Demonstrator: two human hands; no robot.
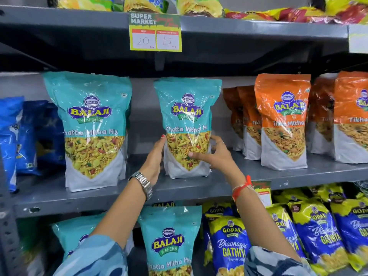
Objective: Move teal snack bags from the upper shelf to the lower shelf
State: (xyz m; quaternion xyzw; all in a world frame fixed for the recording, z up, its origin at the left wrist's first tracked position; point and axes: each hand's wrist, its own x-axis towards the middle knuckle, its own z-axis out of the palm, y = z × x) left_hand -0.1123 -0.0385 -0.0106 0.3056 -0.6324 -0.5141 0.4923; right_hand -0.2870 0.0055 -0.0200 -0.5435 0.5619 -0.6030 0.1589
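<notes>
Standing upright on the grey upper shelf (258, 174), the middle teal bag (187, 126) has both hands pressed to its lower half. The left hand (155, 156) lies flat against the bag's left edge, fingers pointing up, a red-painted nail at the top. The right hand (217, 154) wraps the right edge, its thumb laid across the clear window on the front and its other fingers curled behind. Together the two hands clasp the bag between them; its base looks to be still on the shelf, though I cannot tell whether it is just lifted.

A metal watch (142, 183) sits on the left wrist, and a red thread (242, 188) circles the right wrist. Both sleeves (93, 257) are pale blue with a darker pattern.

A second teal bag (89, 128) stands well to the left on the same shelf, untouched, with blue bags (25, 136) beside it. Orange bags (282, 120) fill the right part of that shelf, apart from the held bag.

On the lower shelf, another teal bag (169, 242) stands directly beneath the hands, and one more (73, 238) is partly hidden behind the left forearm. Blue-and-yellow bags (316, 236) are lined up to their right.

A yellow price tag (155, 32) hangs from the shelf edge above, marked 20 and 15.
</notes>
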